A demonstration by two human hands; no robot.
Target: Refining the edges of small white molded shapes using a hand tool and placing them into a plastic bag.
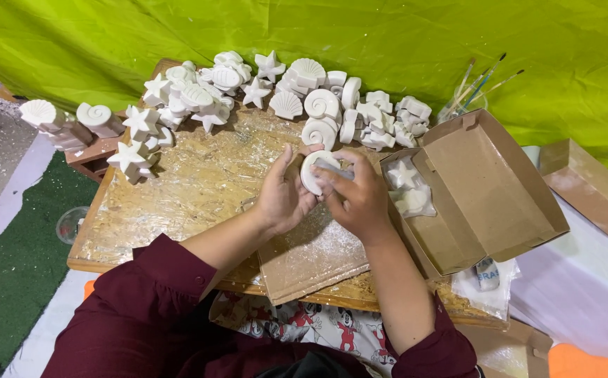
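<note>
While both hands pinch the round white plaster shell cast (316,171) mid-frame | left hand (281,194) and right hand (355,198) grip its rim | probably brittle, chalky, light; best held by its edges.

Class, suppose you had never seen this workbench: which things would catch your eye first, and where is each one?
First, the heap of white plaster shell and starfish casts along the far edge of the rough wooden board, against the bright green cloth backdrop. At centre, the left hand and right hand together hold a round white plaster piece. To the right lies an open brown cardboard box with more casts inside.
</note>
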